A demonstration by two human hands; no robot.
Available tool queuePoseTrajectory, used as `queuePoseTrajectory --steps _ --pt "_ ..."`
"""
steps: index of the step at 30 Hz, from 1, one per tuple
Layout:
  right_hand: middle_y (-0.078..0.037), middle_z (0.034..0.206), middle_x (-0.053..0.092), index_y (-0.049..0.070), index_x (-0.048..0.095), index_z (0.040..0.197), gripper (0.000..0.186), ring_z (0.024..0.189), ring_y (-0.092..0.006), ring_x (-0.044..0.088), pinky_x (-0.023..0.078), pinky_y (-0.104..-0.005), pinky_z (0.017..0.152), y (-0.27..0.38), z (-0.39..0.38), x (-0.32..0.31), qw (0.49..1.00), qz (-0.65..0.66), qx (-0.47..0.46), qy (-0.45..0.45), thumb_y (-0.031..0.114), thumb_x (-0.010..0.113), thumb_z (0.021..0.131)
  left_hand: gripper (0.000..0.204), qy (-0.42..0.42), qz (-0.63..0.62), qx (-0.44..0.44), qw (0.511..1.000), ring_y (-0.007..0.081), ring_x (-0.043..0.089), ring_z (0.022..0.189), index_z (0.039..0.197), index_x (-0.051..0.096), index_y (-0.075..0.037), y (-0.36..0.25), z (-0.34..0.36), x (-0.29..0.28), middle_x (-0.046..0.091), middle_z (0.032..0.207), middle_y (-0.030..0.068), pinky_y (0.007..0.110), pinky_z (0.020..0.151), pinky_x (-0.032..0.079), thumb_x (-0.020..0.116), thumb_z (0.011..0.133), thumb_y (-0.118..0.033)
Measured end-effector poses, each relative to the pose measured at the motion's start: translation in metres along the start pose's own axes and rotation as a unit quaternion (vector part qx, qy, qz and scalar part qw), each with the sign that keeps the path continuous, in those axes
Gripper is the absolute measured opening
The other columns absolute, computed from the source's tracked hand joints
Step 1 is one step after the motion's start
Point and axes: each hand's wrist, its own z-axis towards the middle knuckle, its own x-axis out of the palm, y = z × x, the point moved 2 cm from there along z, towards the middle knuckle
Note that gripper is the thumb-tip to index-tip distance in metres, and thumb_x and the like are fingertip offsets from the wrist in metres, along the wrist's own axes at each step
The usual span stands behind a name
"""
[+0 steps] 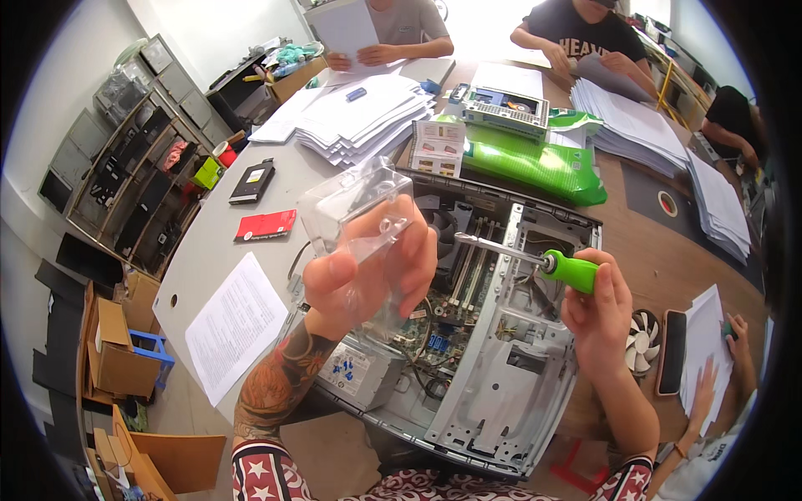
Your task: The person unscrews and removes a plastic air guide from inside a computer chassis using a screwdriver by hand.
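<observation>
A clear plastic blister package [334, 209] is gripped in my left hand [380, 255], its fingers curled round the crinkled plastic. My right hand [603, 313] pinches the green handle of a screwdriver [572, 271], whose metal shaft points left toward the package. Both are held up over an opened desktop computer case [493, 401], which lies flat on the table. Inside the case are a motherboard [439, 321], a dark cooling fan [440, 224] and a silver power supply [355, 371] with blue screws or caps on top. My left hand hides part of the board.
Behind the case lie a green bag [535, 167] and a metal drive cage [505, 113]. Paper stacks [363, 117] spread further back. At left are an optical drive [252, 182], a red packet [266, 225] and a printed sheet [236, 326]. A loose fan [642, 342] and phone [671, 352] sit right. Other people sit around the table.
</observation>
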Motion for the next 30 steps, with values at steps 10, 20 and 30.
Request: queuePoseTrajectory --steps 10,20,30 --pt "-0.004 0.083 0.056 0.003 0.053 0.115 0.034 0.056 -0.0026 0.035 0.033 -0.019 0.049 -0.001 -0.002 0.0 0.999 -0.017 -0.01 0.025 0.033 0.046 0.101 0.074 -0.018 0.051 -0.063 0.997 0.0157 0.047 0.047 0.088 0.041 -0.005 0.008 0.002 0.01 0.044 0.063 0.0069 0.025 0.041 0.039 0.06 0.065 -0.073" --pt "-0.005 0.084 0.058 0.003 0.052 0.115 0.034 0.055 -0.0025 0.036 0.033 -0.019 0.048 -0.004 0.0 0.001 0.999 -0.024 -0.012 0.016 0.033 0.046 0.101 0.069 -0.043 0.039 -0.069 0.996 0.0145 0.046 0.051 0.089 0.042 -0.004 0.009 0.002 0.01 0.044 0.065 0.0069 0.026 0.042 0.041 0.063 0.063 -0.065" --pt "-0.005 0.084 0.058 0.001 0.051 0.116 0.035 0.055 -0.0027 0.036 0.034 -0.0189 0.048 -0.002 -0.001 0.002 0.999 -0.03 -0.022 0.015 0.032 0.048 0.1 0.06 -0.032 0.022 -0.029 0.999 0.0117 0.048 0.056 0.104 0.048 0.0 0.018 -0.001 0.003 0.048 0.071 0.006 0.023 0.044 0.04 0.065 0.07 -0.047"
